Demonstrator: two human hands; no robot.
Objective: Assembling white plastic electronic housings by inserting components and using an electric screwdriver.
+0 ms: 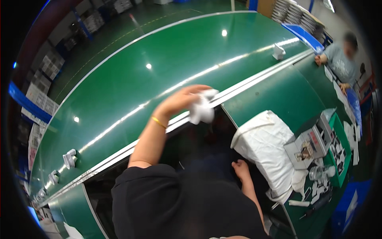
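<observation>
My left hand (181,100) reaches across the edge of the green conveyor belt (175,51), closed around a white moulded plastic part (202,109). The part is smeared by motion, so its exact kind does not show. Low by my body, to the right, my right hand (241,169) hangs beside a white cloth (266,139). Its fingers are curled in and nothing shows in them. Similar white parts stand on the belt: one (278,51) at the far right, another (70,159) at the left, and a smaller-looking one (53,177) nearer the left end.
A metal rail (246,85) runs along the belt's near side. On the right worktable (270,95) are a grey box (306,147), a green tray (343,169) of small pieces, a clear jar (317,173) and a screwdriver (318,204). A co-worker (341,63) sits at the far right.
</observation>
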